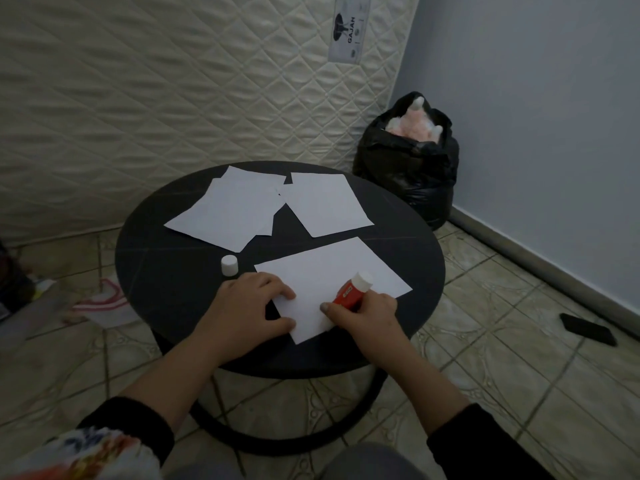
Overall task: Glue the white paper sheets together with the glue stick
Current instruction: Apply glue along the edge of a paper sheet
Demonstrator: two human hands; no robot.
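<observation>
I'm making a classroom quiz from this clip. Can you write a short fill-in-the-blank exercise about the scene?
1. The right hand grips the ____ glue stick.
2. The left hand presses on the nearest ____ sheet.
3. The white cap stands on the round ____ table.

Missing words: red; white; black

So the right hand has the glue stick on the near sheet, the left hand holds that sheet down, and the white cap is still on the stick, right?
Not quite: the head view shows the white cap standing on the table, left of the near sheet. The rest holds.
</observation>
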